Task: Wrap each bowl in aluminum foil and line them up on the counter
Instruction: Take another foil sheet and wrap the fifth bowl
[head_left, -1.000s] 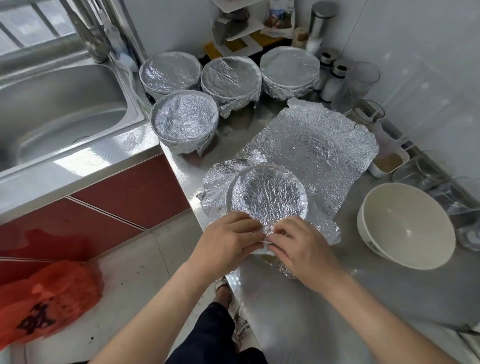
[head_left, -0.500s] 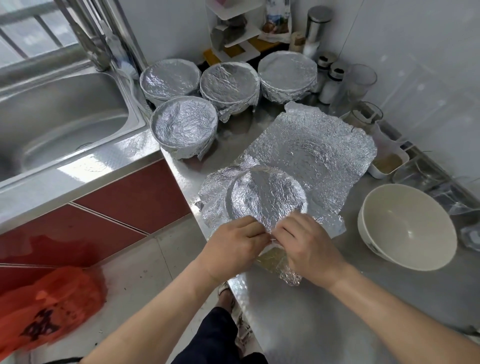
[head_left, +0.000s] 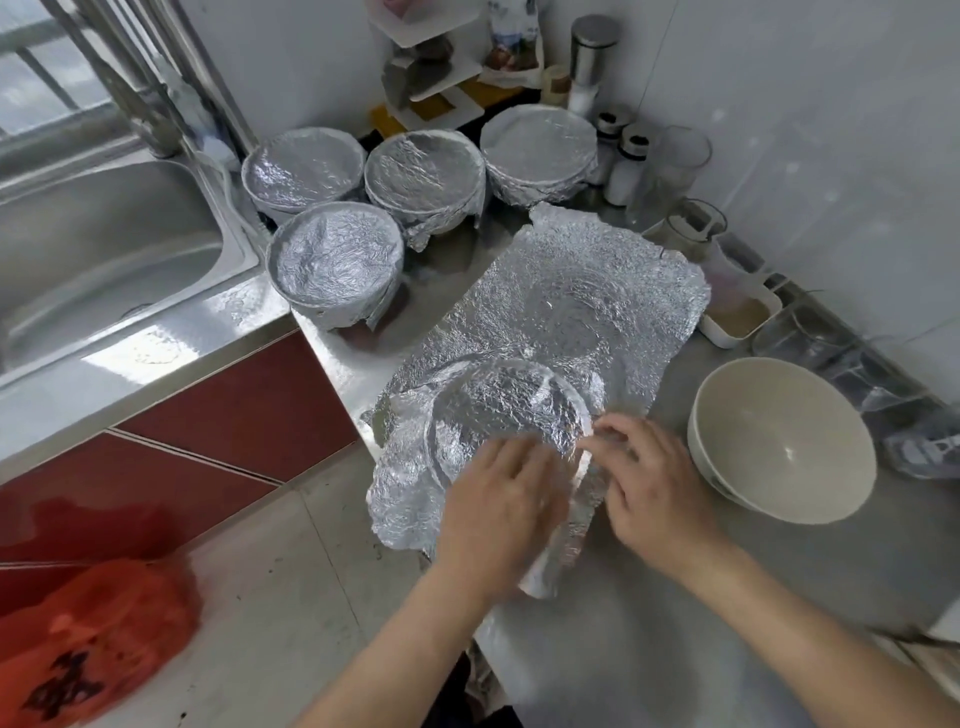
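One head-worn wide-angle camera is looking forward and steeply down from standing height, sitting close over the near corner of the steel bench. It is taking in the sink at left, floor below, tiled wall at right.

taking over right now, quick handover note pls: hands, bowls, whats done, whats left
Left hand: flat on the foil over the fifth bowl, pressing down.
Right hand: fingers curled on that foil at the bowl's right rim.
Done: four wrapped bowls at the back by the sink, three in a row and one in front.
Left: fold the loose foil edges down on the fifth bowl, probably wrap the bare white bowl on the right with the flat foil sheet lying behind, then line all six up on the counter.
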